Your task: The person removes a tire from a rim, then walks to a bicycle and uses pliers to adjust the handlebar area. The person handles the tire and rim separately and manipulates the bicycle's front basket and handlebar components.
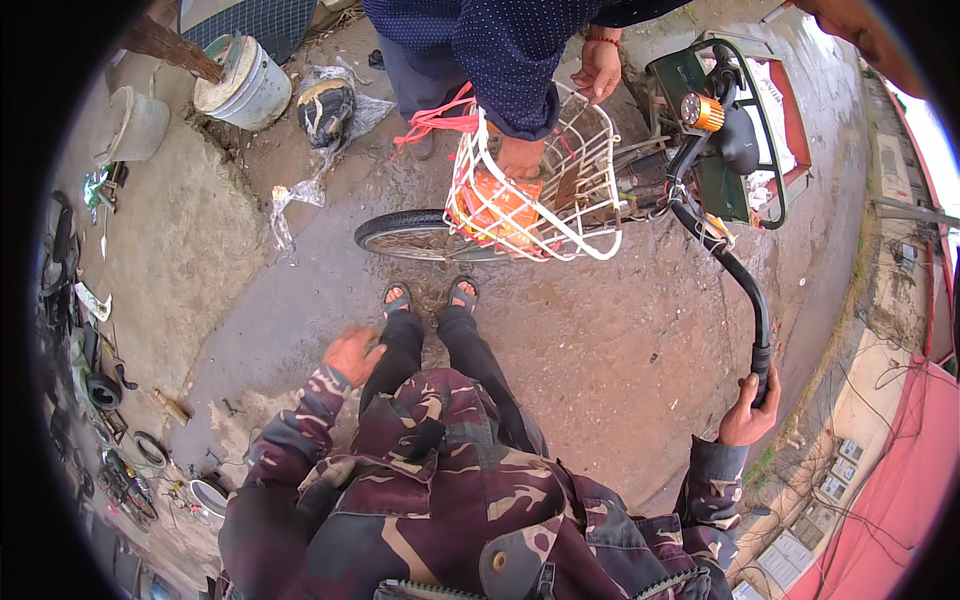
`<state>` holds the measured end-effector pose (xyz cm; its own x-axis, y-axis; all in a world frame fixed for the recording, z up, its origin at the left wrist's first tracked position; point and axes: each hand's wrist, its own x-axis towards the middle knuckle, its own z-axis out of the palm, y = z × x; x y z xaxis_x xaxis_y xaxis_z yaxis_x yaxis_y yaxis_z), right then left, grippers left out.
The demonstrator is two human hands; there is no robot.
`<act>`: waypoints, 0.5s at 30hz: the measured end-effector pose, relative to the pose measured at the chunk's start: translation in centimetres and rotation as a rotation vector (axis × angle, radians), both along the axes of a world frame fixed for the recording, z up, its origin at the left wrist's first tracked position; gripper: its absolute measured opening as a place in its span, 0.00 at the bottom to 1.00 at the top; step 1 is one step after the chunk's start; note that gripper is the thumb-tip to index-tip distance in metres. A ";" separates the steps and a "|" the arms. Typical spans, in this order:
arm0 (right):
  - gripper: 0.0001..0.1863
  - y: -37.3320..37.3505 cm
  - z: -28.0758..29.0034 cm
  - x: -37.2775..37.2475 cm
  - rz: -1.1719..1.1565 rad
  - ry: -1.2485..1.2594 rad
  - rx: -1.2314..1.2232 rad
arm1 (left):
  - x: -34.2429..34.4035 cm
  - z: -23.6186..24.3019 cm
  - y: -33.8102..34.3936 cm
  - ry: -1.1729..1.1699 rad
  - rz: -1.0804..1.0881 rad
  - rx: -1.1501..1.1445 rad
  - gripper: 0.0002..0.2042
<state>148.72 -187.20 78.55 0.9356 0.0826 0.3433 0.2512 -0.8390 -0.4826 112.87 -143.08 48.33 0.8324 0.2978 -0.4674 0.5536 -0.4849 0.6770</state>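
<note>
At the right, my right hand (752, 408) wraps round the black handlebar grip (762, 366) of a tricycle. The black handlebar (738, 270) curves up from it toward an orange lamp (702, 111). My left hand (352, 355) is in the air before my body, thumb apart from loosely bent fingers, holding nothing. Ahead, a white wire basket (590, 240) sits above the front wheel (395, 232). Another person's hand (522, 157) reaches into it onto an orange package (488, 212). That person's other hand (598, 70), with a red bracelet, is at the basket's far rim.
A green metal frame (778, 215) and cargo bed extend at the right rear. White buckets (252, 95) and a plastic-wrapped bundle (326, 112) stand at the far left. Tyres, tools and loose parts (105, 390) line the left edge. Wet patches mark the ground; a wall with wires (885, 400) runs along the right.
</note>
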 end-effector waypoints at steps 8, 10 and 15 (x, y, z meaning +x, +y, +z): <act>0.22 3.9 3.4 -1.3 0.296 -0.201 -0.020 | -25.4 -5.7 -3.8 0.729 0.363 -0.050 0.18; 0.19 5.5 2.9 -1.4 0.415 -0.017 0.213 | -26.0 -5.0 -6.3 0.806 0.405 -0.131 0.18; 0.11 11.9 -4.6 -2.1 0.696 0.615 0.239 | -21.4 0.2 -11.3 0.611 0.752 -0.165 0.23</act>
